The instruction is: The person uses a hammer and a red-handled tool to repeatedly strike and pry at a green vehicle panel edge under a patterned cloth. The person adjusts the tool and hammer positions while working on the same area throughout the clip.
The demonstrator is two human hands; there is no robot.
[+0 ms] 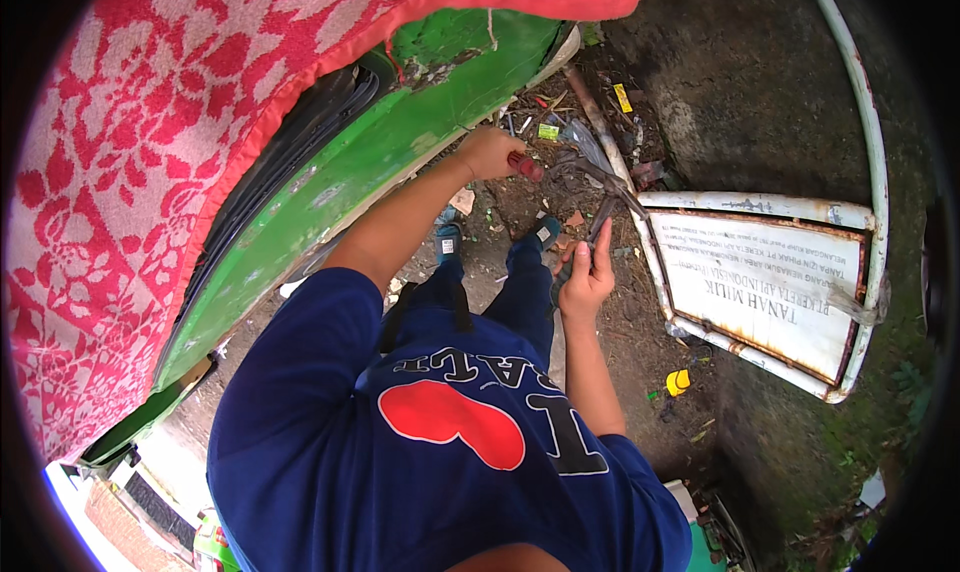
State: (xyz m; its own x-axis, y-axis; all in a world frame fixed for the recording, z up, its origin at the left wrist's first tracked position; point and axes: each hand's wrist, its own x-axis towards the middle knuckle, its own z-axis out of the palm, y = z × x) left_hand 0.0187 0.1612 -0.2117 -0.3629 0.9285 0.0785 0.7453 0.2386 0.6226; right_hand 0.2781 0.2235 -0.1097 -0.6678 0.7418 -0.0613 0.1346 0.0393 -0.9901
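Observation:
My left hand is closed round a dark red handle, possibly a screwdriver's; its far end I cannot make out. To its right, my right hand points its fingers upward and pinches the lower end of a dark, thin, bent strip. The strip reaches up to the white tubular post of a sign frame; whether it is fixed there I cannot tell. The red handle and the strip are apart. Inside the frame sits a white sign panel with rusty edges and dark lettering.
On the left stands a green vehicle-like body, partly under a red-and-pink floral blanket. A mossy concrete wall rises at the right. Litter lies on the dirt ground, including a yellow object and a yellow-green packet. My shoes stand below my hands.

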